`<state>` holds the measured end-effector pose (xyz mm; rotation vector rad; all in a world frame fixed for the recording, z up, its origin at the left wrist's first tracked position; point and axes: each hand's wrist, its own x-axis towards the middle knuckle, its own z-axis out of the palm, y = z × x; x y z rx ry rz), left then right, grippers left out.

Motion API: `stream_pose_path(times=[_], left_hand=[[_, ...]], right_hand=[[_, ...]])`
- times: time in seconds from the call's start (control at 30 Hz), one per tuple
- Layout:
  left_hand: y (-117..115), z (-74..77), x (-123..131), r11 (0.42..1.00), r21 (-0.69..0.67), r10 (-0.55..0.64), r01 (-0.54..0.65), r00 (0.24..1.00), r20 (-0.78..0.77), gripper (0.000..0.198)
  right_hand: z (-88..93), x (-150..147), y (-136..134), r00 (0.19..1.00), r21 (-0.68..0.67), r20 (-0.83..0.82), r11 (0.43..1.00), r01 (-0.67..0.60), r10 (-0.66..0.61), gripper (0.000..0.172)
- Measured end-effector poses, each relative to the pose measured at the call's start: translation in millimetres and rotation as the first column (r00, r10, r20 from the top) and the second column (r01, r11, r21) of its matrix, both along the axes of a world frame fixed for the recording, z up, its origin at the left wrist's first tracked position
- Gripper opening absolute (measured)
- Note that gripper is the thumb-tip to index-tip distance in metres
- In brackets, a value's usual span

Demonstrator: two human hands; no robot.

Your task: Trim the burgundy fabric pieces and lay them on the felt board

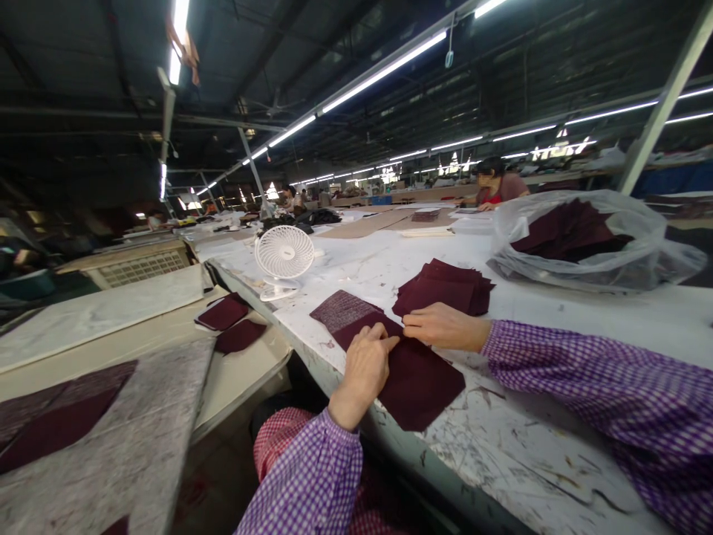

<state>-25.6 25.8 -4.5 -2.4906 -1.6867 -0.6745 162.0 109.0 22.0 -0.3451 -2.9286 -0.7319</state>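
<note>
A maroon fabric piece [422, 383] lies on the white table in front of me, its near end at the table's edge. At its far end is a speckled, lighter patch [345, 308]. My left hand [368, 358] presses on the middle of the maroon piece with curled fingers, thumb and fingertips close together at a fold or seam. From the right, my right hand [443, 325] pinches the fabric's edge at the same spot; its fingertips partly hide what they grip. Just beyond my right hand sits a loose stack of maroon fabric pieces [445, 286].
A white fan [284, 256] stands beyond my left hand. At the right is a clear plastic bag [590, 271] holding maroon pieces. More cut pieces [226, 312] lie on a lower surface at left. A co-worker [501, 186] sits across the table [535, 327].
</note>
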Motion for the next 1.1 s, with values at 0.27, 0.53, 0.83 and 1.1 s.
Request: stream_pose_path(times=[0.27, 0.53, 0.83, 1.1], left_hand=[[-4.5, 6.6, 4.2, 1.0, -0.01, 0.026, -0.028, 0.993, -0.117, 0.035], [-2.6, 2.9, 3.8, 1.0, 0.025, 0.022, -0.019, 0.992, -0.122, 0.035], [-4.5, 3.6, 4.9, 0.999, 0.045, 0.004, -0.002, 0.999, -0.048, 0.034], [-9.7, -4.9, -21.5, 0.997, 0.049, -0.075, 0.067, 0.981, 0.179, 0.025]], right_hand=[[-1.2, 16.7, 0.2, 0.991, -0.062, -0.11, 0.996, 0.07, -0.077, 0.026], [3.7, -6.7, -24.5, 0.951, -0.479, -0.263, 0.878, 0.017, -0.162, 0.028], [8.6, -3.3, -20.5, 0.937, -0.463, -0.312, 0.886, -0.005, -0.158, 0.031], [1.8, -2.0, -24.1, 0.959, -0.522, -0.242, 0.853, 0.001, -0.149, 0.034]])
